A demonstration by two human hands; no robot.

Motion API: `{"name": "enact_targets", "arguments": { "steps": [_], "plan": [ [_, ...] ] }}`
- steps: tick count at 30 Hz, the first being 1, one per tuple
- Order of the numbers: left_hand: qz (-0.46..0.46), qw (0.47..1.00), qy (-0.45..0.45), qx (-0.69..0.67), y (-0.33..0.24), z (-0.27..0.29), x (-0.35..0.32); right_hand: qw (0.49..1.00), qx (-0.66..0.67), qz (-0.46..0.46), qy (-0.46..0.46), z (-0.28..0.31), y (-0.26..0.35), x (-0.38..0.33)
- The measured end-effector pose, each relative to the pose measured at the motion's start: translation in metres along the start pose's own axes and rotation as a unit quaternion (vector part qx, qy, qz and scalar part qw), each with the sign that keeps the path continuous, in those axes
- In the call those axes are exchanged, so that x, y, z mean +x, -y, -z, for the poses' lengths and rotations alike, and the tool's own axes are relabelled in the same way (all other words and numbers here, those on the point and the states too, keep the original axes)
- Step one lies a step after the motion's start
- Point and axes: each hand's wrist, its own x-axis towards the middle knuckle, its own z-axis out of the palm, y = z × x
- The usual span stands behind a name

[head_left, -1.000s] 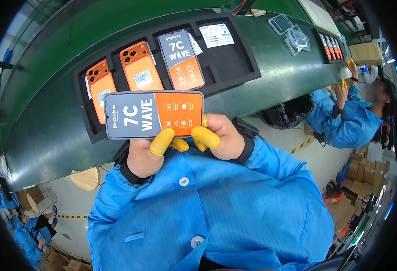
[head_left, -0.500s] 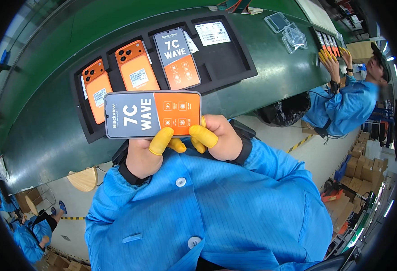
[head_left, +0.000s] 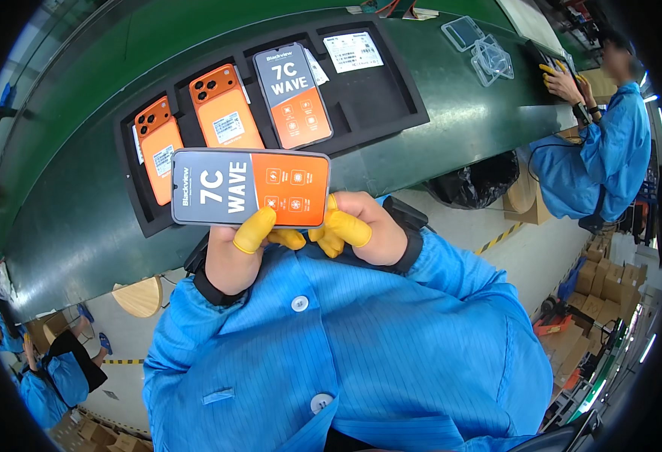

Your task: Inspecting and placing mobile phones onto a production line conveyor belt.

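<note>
I have the grey-and-orange, round-cornered smartphone [head_left: 229, 187] lengthwise across both hands, short of the black, compartmented foam tray [head_left: 419, 119], its printed front turned up, presumably so the whole face can be read. The left hand [head_left: 233, 260] grips its near edge, the thumb's yellow rubber finger cover [head_left: 254, 232] lapping onto the front, which likely steadies it without masking much. The right hand [head_left: 374, 230] curls against the right near corner, perhaps as a second support; I cannot tell whether it pinches. Beyond, two orange-backed phones [head_left: 161, 149] [head_left: 225, 113] lie camera side up at left, and a matching grey-and-orange phone [head_left: 293, 94] lies face up right of them, each in its own compartment, probably to prevent rubbing. A white printed label sheet [head_left: 353, 51] lies in the far-right compartment.
</note>
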Motion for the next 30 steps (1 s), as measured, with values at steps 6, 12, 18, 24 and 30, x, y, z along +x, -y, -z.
{"name": "enact_targets", "arguments": {
  "steps": [6, 12, 18, 24, 30],
  "plan": [
    [0.018, 0.999, 0.025, -0.003, 0.000, 0.005, 0.001, 0.994, -0.099, -0.027, -0.045, 0.000, 0.010, 0.002],
    [-0.009, 0.998, 0.023, 0.058, 0.000, 0.011, -0.003, 0.997, -0.041, -0.004, -0.061, -0.005, 0.009, -0.001],
    [-0.077, 0.992, -0.092, -0.037, -0.003, 0.029, 0.001, 0.995, -0.076, -0.013, -0.063, 0.004, 0.009, -0.005],
    [-0.048, 0.997, -0.060, -0.009, -0.013, 0.024, -0.003, 0.990, -0.062, 0.060, -0.114, 0.018, 0.015, 0.001],
    [-0.066, 0.990, -0.113, -0.044, -0.018, 0.019, -0.005, 0.987, -0.123, 0.032, -0.101, 0.017, 0.019, -0.002]
  ]
}}
